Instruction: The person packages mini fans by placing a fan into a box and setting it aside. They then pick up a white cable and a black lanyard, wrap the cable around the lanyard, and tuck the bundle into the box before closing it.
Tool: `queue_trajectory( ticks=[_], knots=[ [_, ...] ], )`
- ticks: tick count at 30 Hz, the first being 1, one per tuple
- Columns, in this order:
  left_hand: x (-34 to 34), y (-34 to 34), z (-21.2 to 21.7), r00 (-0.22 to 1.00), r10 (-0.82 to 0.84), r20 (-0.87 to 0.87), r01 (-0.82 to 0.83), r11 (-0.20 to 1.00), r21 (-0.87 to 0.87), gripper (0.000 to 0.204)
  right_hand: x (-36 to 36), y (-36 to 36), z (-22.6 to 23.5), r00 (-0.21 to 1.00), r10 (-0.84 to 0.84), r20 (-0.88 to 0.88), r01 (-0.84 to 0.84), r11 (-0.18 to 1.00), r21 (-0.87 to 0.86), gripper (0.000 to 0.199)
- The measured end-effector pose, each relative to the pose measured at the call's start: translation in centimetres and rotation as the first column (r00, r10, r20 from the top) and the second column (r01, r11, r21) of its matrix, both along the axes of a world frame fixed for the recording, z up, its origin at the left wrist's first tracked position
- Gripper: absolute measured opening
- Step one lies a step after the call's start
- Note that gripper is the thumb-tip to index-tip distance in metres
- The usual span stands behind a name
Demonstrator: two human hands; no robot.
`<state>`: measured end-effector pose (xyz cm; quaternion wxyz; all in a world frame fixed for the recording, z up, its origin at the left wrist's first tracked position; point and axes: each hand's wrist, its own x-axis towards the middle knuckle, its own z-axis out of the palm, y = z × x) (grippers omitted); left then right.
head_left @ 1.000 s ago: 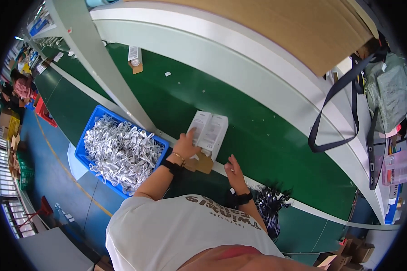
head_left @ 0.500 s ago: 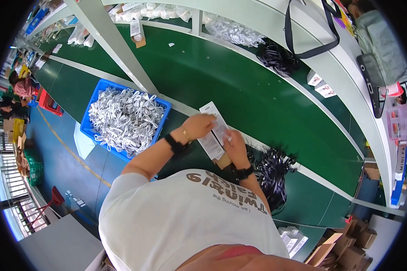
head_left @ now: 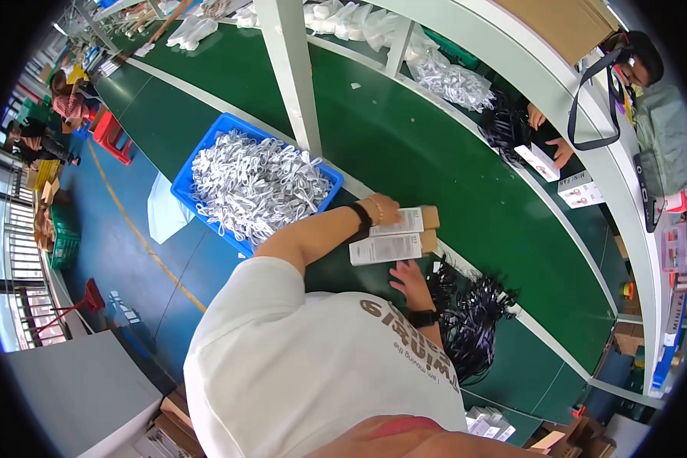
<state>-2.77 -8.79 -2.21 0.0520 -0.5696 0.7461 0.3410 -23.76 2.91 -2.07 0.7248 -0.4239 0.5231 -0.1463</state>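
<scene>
Two white printed cartons lie side by side on the green bench, their brown cardboard end flaps pointing right. My left hand [head_left: 382, 211] is closed over the left end of the farther carton [head_left: 409, 220]; its fingertips are partly hidden. Just below the nearer carton [head_left: 386, 249], my right hand [head_left: 413, 284] is open with fingers spread, holding nothing. Beside my left forearm stands a blue bin [head_left: 182, 182] heaped with white bundled cables [head_left: 256, 183]. A pile of black straps [head_left: 477, 320] lies right of my right hand.
A grey upright post [head_left: 288, 76] rises behind the bin. On the far side, a co-worker's hands [head_left: 562, 153] handle a white box [head_left: 538, 162] next to more black straps [head_left: 507, 126]. Clear bags [head_left: 450, 80] line the far ledge. Several white boxes [head_left: 488, 424] sit at lower right.
The cartons went from tilted between both my hands to lying side by side, flaps to the right. My right hand has come off them. Across the bench, a co-worker's hands have appeared.
</scene>
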Motion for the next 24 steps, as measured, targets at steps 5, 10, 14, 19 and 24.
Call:
queue_trajectory(
  ticks=[5,10,14,19,24],
  knots=[
    [2.7,5.8,-0.7,0.970,0.134,-0.203,-0.115,0.988,0.105,0.042,2.2,-0.9,2.5,0.964,-0.223,0.144,0.203,0.969,0.141,0.059],
    [2.5,10.3,3.7,0.558,0.209,-0.803,-0.250,0.965,0.077,0.060,2.1,1.3,3.0,0.946,-0.196,0.259,0.316,0.741,-0.593,0.070],
    [1.7,13.2,-0.9,0.615,0.214,-0.759,-0.484,0.862,-0.150,0.085,3.3,1.9,0.4,0.971,-0.238,-0.025,0.117,0.563,-0.818,0.079],
    [1.7,12.3,-2.5,0.796,0.184,-0.577,-0.452,0.813,-0.365,0.087,2.3,0.5,-0.5,0.942,-0.263,-0.208,-0.026,0.562,-0.827,0.072],
    [2.7,9.5,1.1,0.739,0.292,-0.607,-0.371,0.929,-0.004,0.083,-1.8,2.7,3.7,0.947,-0.272,-0.172,0.064,0.684,-0.727,0.049]
  ],
)
